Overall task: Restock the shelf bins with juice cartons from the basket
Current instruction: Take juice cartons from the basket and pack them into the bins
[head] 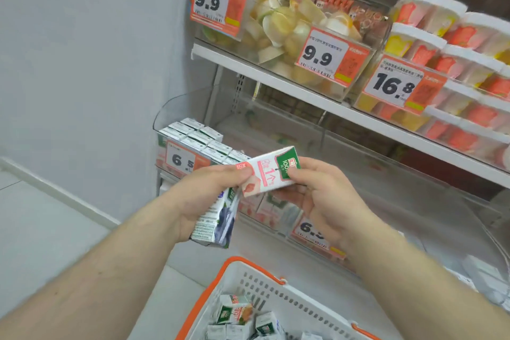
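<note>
A pink-and-white juice carton (269, 171) with a green label is held between both hands in front of the lower shelf. My left hand (212, 196) pinches its left end and also grips a blue-and-white blueberry carton (218, 225) in its palm. My right hand (317, 199) pinches the pink carton's right end. Behind the hands, a clear shelf bin (171, 132) marked 6.5 holds several upright cartons (204, 143). Below, a white basket (292, 309) with an orange rim holds several loose cartons (237, 315).
The upper shelf (303, 94) carries clear bins of fruit cups and stacked tubs with 9.9 and 16.8 price tags. A grey wall stands to the left. Another bin with a 6.x tag (311, 229) sits behind my right hand.
</note>
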A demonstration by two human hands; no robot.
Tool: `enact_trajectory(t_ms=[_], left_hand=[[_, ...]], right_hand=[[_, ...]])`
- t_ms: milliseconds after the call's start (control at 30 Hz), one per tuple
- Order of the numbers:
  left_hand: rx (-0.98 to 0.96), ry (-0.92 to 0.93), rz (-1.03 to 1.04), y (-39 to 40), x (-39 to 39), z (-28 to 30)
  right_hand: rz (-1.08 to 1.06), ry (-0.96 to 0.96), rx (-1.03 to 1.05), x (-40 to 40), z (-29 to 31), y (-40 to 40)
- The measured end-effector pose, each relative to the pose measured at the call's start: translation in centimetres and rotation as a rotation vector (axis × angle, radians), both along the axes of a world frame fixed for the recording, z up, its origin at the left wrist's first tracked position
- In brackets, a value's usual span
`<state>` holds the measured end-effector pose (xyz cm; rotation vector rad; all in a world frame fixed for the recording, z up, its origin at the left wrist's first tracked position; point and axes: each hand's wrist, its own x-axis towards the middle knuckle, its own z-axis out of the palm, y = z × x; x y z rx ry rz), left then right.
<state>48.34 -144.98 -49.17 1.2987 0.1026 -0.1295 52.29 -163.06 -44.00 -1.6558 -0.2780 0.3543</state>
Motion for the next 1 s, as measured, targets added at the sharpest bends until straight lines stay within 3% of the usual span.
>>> enact_trajectory(t_ms=[133,267,400,633,800,1000], left_hand=[[0.087,0.011,0.203,1.7,0.6,-0.7],[0.472,0.000,0.597,2.6,1.9,-1.7],[0.647,0.002,0.642,3.0,2.9,-2.8],[0.720,-0.053,0.655,2.3,4.6,-4.7],[0.713,-0.068,0.676,1.9,5.2,-5.1],[0.651,-0.067,0.673,1.7,5.3,-5.1]], right_hand=[[0.073,-0.037,-0.164,2.5,1.3,2.4],[-0.001,-0.227,-0.276,6.6,1.4,5.1],[-0.134,-0.500,-0.535,11.9,1.2,7.7],[-0.019,-0.383,-0.904,16.5,-1.7,11.0],[0.135,-0.201,-0.804,17.1,-3.3,12.7],[0.082,-0.088,-0.776,17.4,-3.7,13.9]])
